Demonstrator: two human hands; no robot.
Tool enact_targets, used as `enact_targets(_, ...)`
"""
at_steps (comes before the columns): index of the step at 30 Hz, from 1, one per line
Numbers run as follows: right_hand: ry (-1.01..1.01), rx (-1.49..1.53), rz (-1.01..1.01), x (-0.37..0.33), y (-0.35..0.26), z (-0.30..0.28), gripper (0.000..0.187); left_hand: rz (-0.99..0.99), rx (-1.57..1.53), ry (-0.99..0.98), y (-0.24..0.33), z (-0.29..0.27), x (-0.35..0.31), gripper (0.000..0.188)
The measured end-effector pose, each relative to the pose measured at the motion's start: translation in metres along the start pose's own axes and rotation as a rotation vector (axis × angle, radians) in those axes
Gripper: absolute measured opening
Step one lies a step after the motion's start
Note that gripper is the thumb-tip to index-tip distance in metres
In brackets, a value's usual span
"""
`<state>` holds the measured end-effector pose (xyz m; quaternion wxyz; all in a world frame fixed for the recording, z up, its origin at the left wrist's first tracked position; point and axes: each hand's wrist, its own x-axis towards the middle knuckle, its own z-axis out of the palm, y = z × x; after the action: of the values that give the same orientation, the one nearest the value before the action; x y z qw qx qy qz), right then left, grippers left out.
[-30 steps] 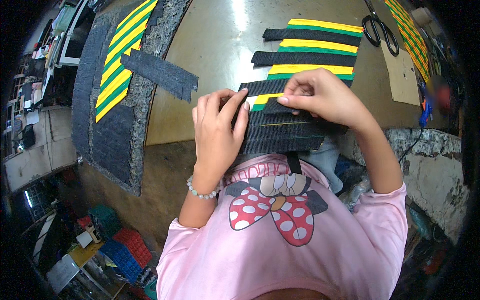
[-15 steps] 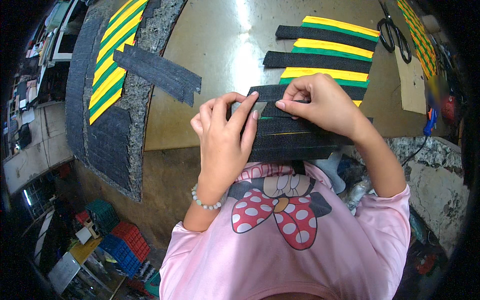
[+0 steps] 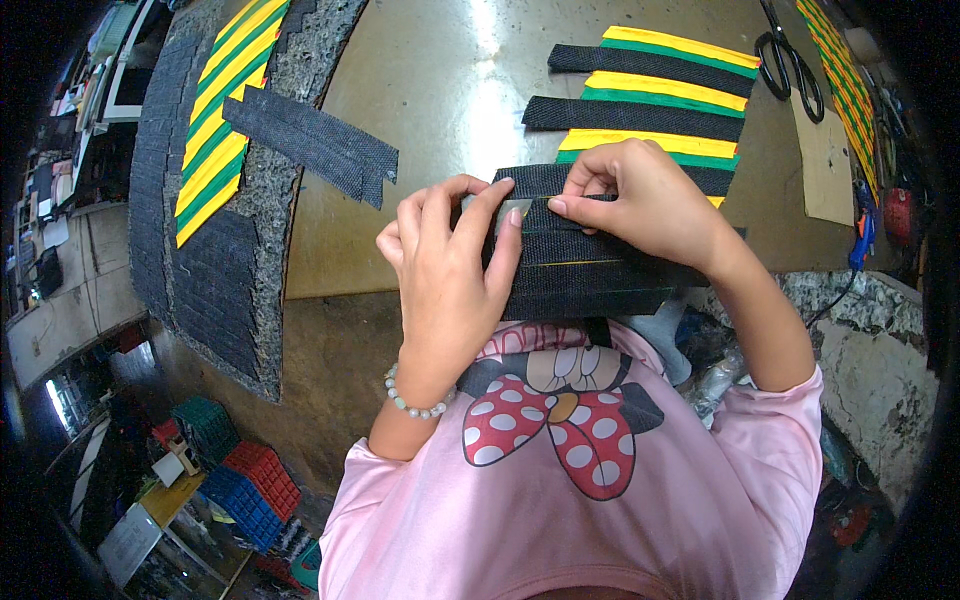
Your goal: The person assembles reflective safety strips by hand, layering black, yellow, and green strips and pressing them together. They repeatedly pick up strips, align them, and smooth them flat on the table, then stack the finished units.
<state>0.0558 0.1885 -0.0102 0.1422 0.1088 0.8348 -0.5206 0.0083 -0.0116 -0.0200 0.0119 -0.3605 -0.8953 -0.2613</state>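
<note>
Observed from beside the table (image 3: pixel 400 95): one person at its near edge, both hands on the work.

Right hand (image 3: pixel 645 205): closed to a pinch. Thumb and forefinger tips meet on the upper edge of a short black strip (image 3: pixel 572 218); the other fingers are curled in.

Left hand (image 3: pixel 450 250): partly open, fingers loosely bent, a narrow gap between thumb and forefinger. Both tips touch the left end of the work, one on each side of a small pale patch (image 3: pixel 515 207). I cannot tell how firmly they press.

The work itself, a black woven panel (image 3: pixel 590 275), straddles the near edge of the table, its lower part over the person's lap. A thin yellow line shows between two of its bands.

Beyond it, toward the far edge, yellow-and-green strips (image 3: pixel 665 88) alternate with black bands (image 3: pixel 640 120) whose left ends jut out. Scissors (image 3: pixel 790 70) lie toward the far right corner, near a cardboard piece (image 3: pixel 825 165). Along the left side: a dark board (image 3: pixel 275 215) bearing a striped yellow-and-green piece (image 3: pixel 228 125); loose black strips (image 3: pixel 315 145) reach from it onto the table.
</note>
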Motion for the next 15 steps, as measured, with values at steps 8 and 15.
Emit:
enact_targets(8,0.033,-0.077,-0.072,0.001,0.002,0.0,0.023,-0.056,-0.015,0.036,0.003,0.01,0.006,0.029)
enact_targets(15,0.195,-0.426,-0.064,-0.024,-0.006,-0.026,0.04,-0.047,-0.031,0.035,0.0,0.011,0.006,0.027)
